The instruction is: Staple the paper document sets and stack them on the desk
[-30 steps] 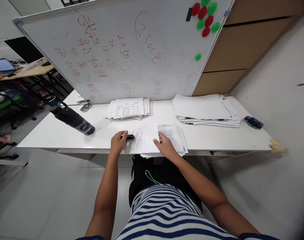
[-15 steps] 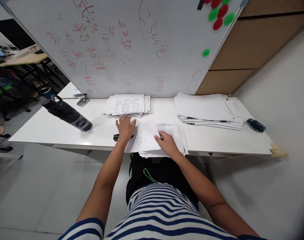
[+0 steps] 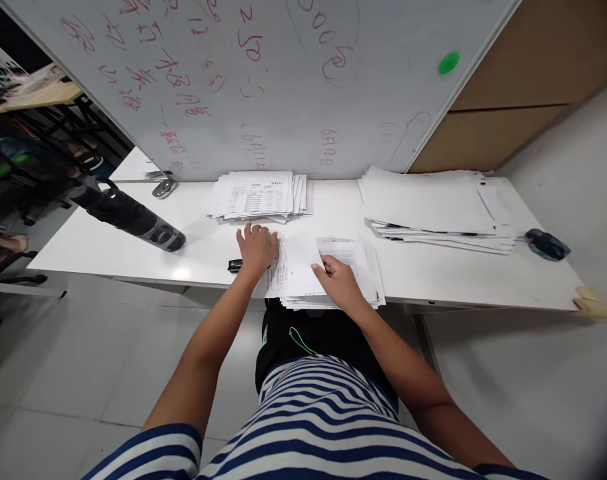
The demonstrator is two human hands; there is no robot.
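The right hand [image 3: 340,279] pinches the lifted edge of the white sheets [image 3: 300,267] between thumb and fingers; the left hand [image 3: 258,250] spreads palm down across their left end and a black stapler [image 3: 234,265], though whether it presses I can't tell. I'd keep that pinch light and the edges square so nothing creases. The sheets are thin, bowed, printed at left and blank at right, atop an uneven stack [image 3: 372,273] at the table's [image 3: 203,260] near edge.
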